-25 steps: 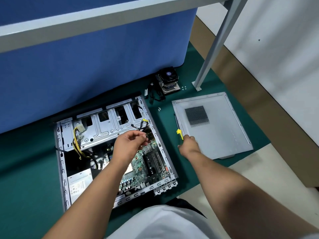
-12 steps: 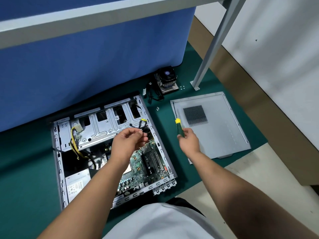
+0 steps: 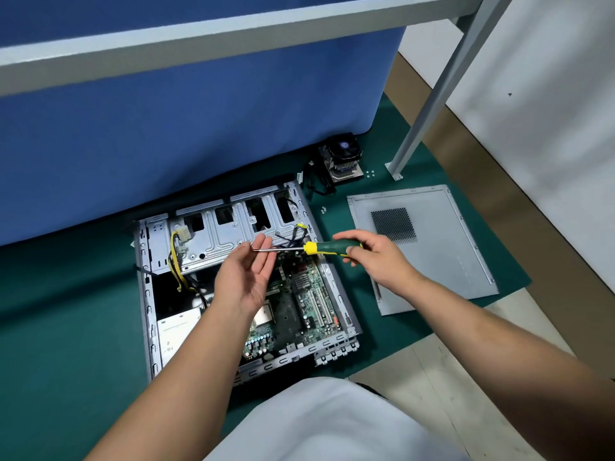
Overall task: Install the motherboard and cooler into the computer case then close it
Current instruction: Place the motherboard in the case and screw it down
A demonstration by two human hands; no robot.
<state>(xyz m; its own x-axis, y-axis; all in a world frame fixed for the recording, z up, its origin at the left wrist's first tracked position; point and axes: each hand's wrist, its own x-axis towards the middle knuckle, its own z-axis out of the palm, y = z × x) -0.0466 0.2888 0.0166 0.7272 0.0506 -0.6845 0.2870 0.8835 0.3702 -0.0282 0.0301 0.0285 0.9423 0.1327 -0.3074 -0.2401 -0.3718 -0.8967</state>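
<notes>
Head view, looking down at a dark green mat [image 3: 66, 327] on the floor. Near the middle, lying open on its side: a grey sheet-metal computer case [image 3: 146, 294], side panel off. Inside it, at the right half, a green motherboard [image 3: 309, 294] seated flat, partly hidden by the left forearm; at the near left corner, a silver power supply box [image 3: 176, 331]; along the far side, a grey metal drive cage [image 3: 226, 234] with yellow and black wires [image 3: 173, 257] at its left end.

Above the case, right hand [image 3: 372, 257] wrapped around the green and yellow handle of a screwdriver [image 3: 319, 248], fingers curled tight on the grip. Shaft held roughly level, pointing left. Left hand [image 3: 249, 274] palm up, fingers loosely straightened and spread, holding nothing; screwdriver tip at or just touching the fingertips [image 3: 263, 239], contact hard to judge. Both hands well above the motherboard, not touching it.

Far right of the case, near the blue partition wall [image 3: 199, 111]: a black fan cooler on a finned metal heatsink [image 3: 342, 158], upright on the mat, well apart from both hands, its black cable trailing left. Just right of it, a few small silver screws [image 3: 370, 174]; another pair of small screws [image 3: 322, 210] between cooler and case.

Right of the case, flat on the mat: a grey metal side panel with a perforated vent square [image 3: 432, 254], partly under the right hand. Beyond it, a grey metal table leg [image 3: 432, 104] bolted at the mat's far edge.
</notes>
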